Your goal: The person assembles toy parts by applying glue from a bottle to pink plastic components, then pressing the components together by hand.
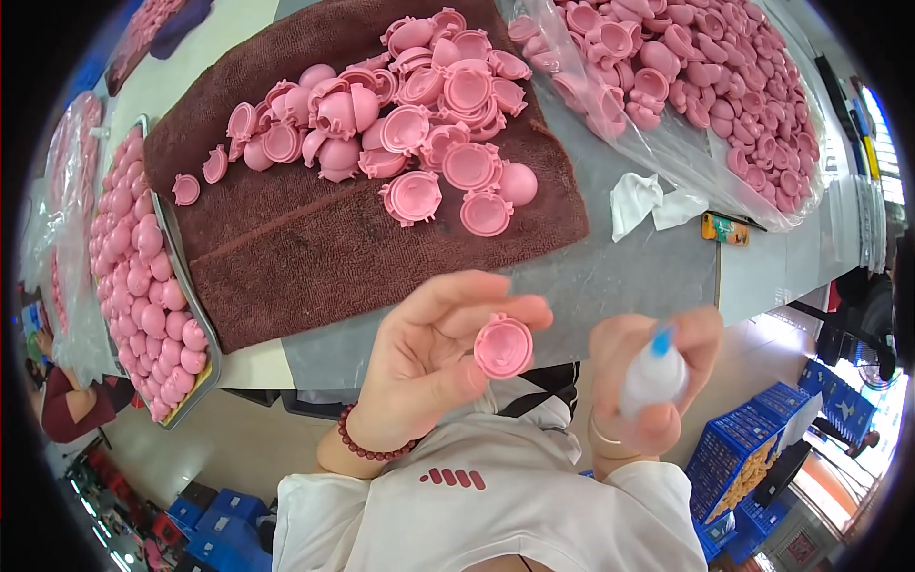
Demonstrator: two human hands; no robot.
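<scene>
Pinching a hollow pink half-shell [503, 347] between thumb and fingers of the left hand [426, 355], by the near edge of the grey surface [610, 272]; gripping a blue-tipped white squeeze bottle [655, 377] in the right hand [608, 362], with similar pink shells [413, 197] heaped on the brown towel [315, 272] toward the far edge.

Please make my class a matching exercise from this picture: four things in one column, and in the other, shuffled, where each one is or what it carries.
Column one
1. pink cup
2. blue-tipped bottle
3. brown towel
4. tray

Column two
A. spread beneath loose pink pieces
B. gripped in the right hand
C. filled with rounded pink pieces, left of the towel
D. held between thumb and fingers of the left hand

Right pairs: 1-D, 2-B, 3-A, 4-C
</scene>
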